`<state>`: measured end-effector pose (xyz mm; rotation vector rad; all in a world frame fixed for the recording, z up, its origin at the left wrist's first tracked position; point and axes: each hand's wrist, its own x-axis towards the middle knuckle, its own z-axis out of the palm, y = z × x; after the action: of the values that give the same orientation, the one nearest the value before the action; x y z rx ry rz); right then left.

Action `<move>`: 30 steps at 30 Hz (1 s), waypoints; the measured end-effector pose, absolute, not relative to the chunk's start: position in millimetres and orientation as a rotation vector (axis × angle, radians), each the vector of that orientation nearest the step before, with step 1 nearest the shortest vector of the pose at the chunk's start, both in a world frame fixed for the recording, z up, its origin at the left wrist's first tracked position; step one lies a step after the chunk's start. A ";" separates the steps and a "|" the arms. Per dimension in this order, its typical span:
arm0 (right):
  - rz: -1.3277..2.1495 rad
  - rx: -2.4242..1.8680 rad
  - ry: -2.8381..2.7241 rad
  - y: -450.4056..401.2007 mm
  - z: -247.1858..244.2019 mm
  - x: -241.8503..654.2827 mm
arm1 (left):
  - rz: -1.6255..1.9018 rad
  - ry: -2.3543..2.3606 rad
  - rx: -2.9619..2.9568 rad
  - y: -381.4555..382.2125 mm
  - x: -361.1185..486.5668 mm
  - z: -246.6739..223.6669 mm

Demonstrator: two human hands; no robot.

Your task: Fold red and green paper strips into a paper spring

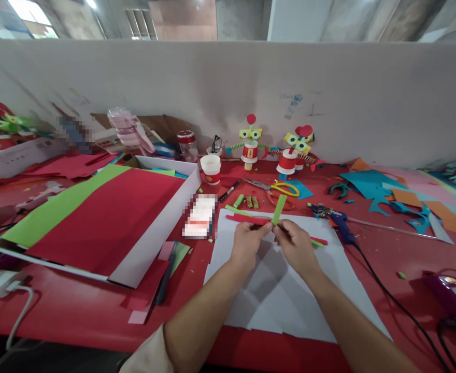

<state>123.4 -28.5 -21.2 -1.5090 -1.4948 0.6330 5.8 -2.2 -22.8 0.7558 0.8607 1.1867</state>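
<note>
Over the white paper sheet [278, 305], my left hand [249, 242] and my right hand [295, 243] meet, fingertips pinched together. Between them a green paper strip [279, 208] stands upright, its lower end gripped by both hands. A red strip [246, 219] and a thin green strip [238, 210] stick out to the left of my hands; red and green ends also show at the right. Folded green paper springs [247, 201] lie just behind the sheet.
Left is a white box [154, 233] with red and green paper. Behind stand paper cups [211, 168] and cup figures [250, 150]. Scissors [286, 189] lie at the back; a blue glue gun [342, 227] with its cord is at the right, near blue and orange scraps.
</note>
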 end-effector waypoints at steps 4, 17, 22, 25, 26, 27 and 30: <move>0.885 -1.391 -1.345 -30.0 -20.5 121.1 | 1.099 0.761 0.734 -2.6 5.6 -20.6; 0.876 -1.340 -1.192 -35.9 -20.2 117.1 | 1.132 0.759 0.674 -2.9 7.8 -19.9; 0.955 -1.316 -1.211 -33.5 -21.3 117.1 | 1.142 0.778 0.681 1.3 2.6 -17.3; 0.939 -1.309 -1.157 -32.2 -24.2 114.6 | 1.132 0.815 0.605 2.7 1.2 -14.9; 0.933 -1.296 -1.127 -31.9 -25.3 113.8 | 1.137 0.827 0.584 3.1 0.9 -14.5; 0.935 -1.274 -1.102 -31.6 -26.3 113.1 | 1.143 0.839 0.564 3.5 0.6 -14.5; 0.958 -1.179 -1.090 -31.1 -28.4 111.5 | 1.148 0.891 0.519 4.7 -0.2 -17.1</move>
<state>111.5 -31.1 -28.4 -1.1791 -1.0899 0.9576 -0.2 4.7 -17.1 0.5192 0.8908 1.1481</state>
